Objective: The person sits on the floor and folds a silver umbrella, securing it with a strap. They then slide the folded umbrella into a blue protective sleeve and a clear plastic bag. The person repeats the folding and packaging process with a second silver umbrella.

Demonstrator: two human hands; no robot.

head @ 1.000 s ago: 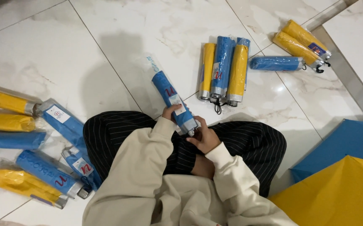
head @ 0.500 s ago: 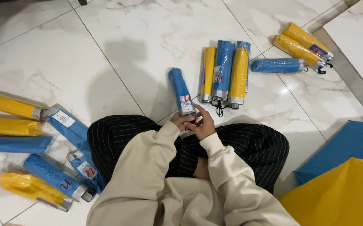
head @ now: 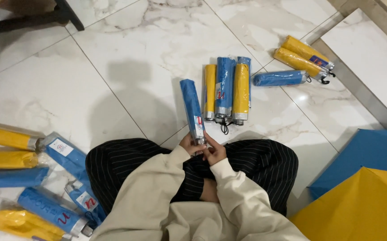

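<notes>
I sit cross-legged on a white marble floor [head: 126, 49]. A folded blue umbrella [head: 191, 107] points away from me, its far end near the floor. My left hand [head: 187, 143] and my right hand [head: 214, 151] both grip its handle end above my lap. Just right of it, a row of folded yellow and blue umbrellas [head: 227, 89] lies side by side on the floor.
More folded umbrellas [head: 298, 62] lie at the far right by a metal floor strip [head: 358, 89]. Wrapped blue and yellow umbrellas [head: 33, 178] are piled at my left. An open blue and yellow umbrella canopy [head: 363, 196] lies at my right. A dark furniture leg [head: 70, 15] stands at the top left.
The blue umbrella has swung from tilted up-left in my hands down and forward beside the row. My hands have slid to its handle end.
</notes>
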